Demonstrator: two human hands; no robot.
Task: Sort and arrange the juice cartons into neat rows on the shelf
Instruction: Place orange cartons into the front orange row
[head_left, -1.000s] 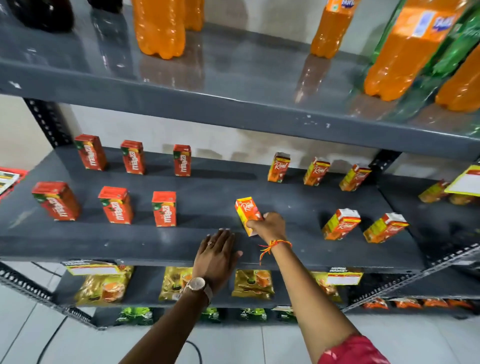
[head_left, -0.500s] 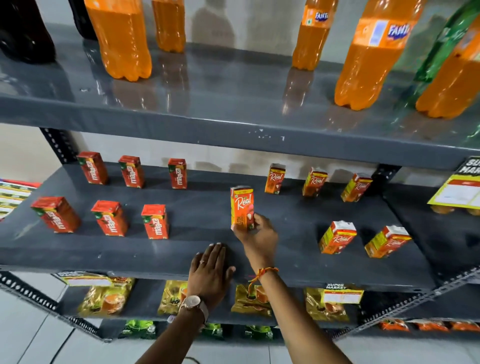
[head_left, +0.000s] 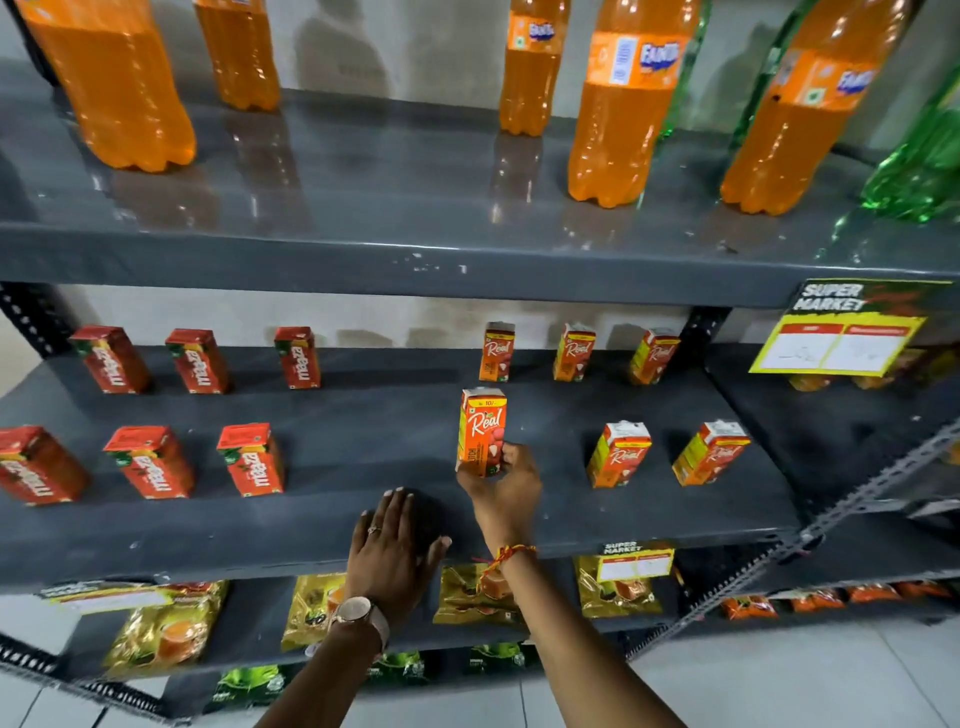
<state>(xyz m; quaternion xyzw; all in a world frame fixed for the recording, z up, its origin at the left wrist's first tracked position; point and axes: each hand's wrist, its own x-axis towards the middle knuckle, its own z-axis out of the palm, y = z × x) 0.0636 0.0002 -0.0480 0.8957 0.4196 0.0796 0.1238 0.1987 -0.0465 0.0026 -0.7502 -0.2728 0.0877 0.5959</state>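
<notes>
on the middle shelf (head_left: 363, 525) of a grey metal rack, the right hand (head_left: 501, 493) sets a carton (head_left: 480, 431) upright to start the front row.

the fingers of the right hand are closed round the carton's lower part, holding it label-forward; whether its base touches the shelf cannot be told. it sits in line with two front real cartons (head_left: 618, 454) to its right and in front of three back real cartons (head_left: 574, 353), probably to complete a matching row of three. the left hand (head_left: 389, 551) lies flat, fingers spread, holding nothing, on the shelf's front edge, likely for support. six red maaza cartons (head_left: 252, 460) already stand in two rows of three at the left, well apart. orange bottles (head_left: 623, 104) fill the shelf above; gold packets (head_left: 161, 629) sit below; a pale tiled floor (head_left: 779, 686) shows underneath.
</notes>
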